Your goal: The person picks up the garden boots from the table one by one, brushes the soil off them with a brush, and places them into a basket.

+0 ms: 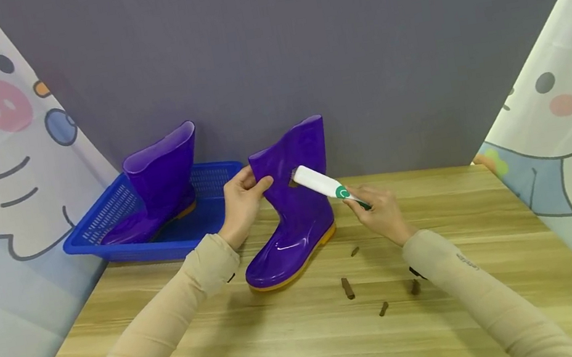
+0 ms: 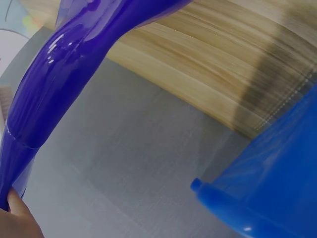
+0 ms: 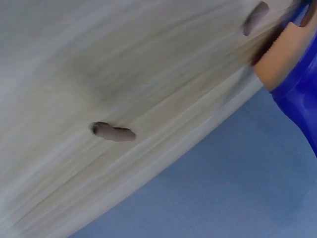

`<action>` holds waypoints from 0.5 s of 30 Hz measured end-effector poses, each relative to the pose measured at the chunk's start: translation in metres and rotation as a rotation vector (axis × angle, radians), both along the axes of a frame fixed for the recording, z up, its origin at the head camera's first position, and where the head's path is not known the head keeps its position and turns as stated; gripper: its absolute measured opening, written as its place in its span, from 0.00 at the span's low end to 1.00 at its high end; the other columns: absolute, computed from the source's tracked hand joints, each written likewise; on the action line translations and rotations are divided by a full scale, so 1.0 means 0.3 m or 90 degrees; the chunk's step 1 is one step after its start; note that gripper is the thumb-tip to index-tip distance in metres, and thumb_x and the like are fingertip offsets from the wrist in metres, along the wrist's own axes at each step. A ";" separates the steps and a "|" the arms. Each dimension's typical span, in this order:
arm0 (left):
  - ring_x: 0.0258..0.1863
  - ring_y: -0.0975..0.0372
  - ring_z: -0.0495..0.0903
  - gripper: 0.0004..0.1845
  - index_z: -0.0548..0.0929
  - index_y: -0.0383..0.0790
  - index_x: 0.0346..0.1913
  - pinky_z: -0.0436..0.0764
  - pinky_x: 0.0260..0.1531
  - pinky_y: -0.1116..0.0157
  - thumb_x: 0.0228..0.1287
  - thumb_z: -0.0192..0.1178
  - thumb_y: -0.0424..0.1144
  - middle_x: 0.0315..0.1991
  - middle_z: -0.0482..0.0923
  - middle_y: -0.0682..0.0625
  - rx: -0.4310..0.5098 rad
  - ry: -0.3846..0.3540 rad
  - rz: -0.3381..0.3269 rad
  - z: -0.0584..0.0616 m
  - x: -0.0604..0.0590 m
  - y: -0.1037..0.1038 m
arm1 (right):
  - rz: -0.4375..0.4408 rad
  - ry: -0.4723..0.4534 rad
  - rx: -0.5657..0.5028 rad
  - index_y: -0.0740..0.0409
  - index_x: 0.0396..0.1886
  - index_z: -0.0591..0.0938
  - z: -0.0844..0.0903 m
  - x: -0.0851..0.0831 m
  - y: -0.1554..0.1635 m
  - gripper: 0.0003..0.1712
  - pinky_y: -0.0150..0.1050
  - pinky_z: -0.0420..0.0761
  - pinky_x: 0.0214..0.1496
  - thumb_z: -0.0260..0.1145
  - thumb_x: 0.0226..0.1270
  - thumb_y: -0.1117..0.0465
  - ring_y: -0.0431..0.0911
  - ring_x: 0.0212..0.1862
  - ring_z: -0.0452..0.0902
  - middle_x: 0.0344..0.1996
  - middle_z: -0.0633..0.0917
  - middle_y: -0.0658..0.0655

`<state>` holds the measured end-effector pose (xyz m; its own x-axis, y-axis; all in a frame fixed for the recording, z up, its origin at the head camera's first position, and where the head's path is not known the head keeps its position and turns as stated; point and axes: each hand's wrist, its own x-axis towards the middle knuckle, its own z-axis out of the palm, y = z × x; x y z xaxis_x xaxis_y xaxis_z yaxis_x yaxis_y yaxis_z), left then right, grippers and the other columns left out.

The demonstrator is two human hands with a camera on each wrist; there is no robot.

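A purple rain boot [image 1: 297, 214] with a yellow sole stands on the wooden table. My left hand [image 1: 241, 205] pinches the boot's upper rim, thumb on the outside; in the left wrist view the thumb of that hand [image 2: 20, 220] shows at the boot's top [image 2: 59, 89]. My right hand [image 1: 379, 213] grips a white and green brush [image 1: 320, 182] by its handle. Its bristles sit against the boot shaft, next to a small brown patch [image 1: 293, 183]. The right wrist view shows only part of the boot [image 3: 302, 101], and neither the right hand nor the brush.
Behind the left arm is a blue basket [image 1: 131, 251] with the second purple boot [image 1: 162, 176] in it. Several brown pieces, one a short strip [image 1: 347, 288], lie on the table [image 1: 291, 352] right of the boot. A grey panel [image 1: 356, 55] rises behind.
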<state>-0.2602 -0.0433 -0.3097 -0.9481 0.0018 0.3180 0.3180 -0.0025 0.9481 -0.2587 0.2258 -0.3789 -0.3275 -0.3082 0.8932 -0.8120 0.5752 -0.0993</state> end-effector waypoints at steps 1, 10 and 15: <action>0.33 0.68 0.81 0.18 0.77 0.35 0.53 0.80 0.38 0.71 0.59 0.61 0.32 0.43 0.81 0.36 0.002 -0.003 0.003 -0.001 -0.002 0.000 | -0.001 -0.004 0.002 0.73 0.38 0.83 -0.005 0.001 0.006 0.19 0.27 0.67 0.15 0.73 0.40 0.76 0.43 0.15 0.71 0.24 0.85 0.63; 0.33 0.68 0.80 0.19 0.77 0.35 0.53 0.80 0.37 0.71 0.59 0.62 0.34 0.42 0.81 0.39 0.000 -0.010 0.011 -0.001 -0.012 -0.005 | -0.017 -0.067 0.014 0.71 0.40 0.83 -0.006 0.018 0.051 0.19 0.26 0.68 0.18 0.72 0.43 0.75 0.42 0.17 0.71 0.26 0.85 0.62; 0.33 0.69 0.80 0.19 0.77 0.35 0.53 0.80 0.36 0.72 0.58 0.62 0.34 0.43 0.81 0.37 0.011 -0.008 0.009 -0.003 -0.018 -0.010 | -0.029 -0.060 -0.011 0.70 0.39 0.84 0.003 0.028 0.055 0.19 0.25 0.67 0.17 0.73 0.41 0.75 0.42 0.16 0.71 0.26 0.86 0.62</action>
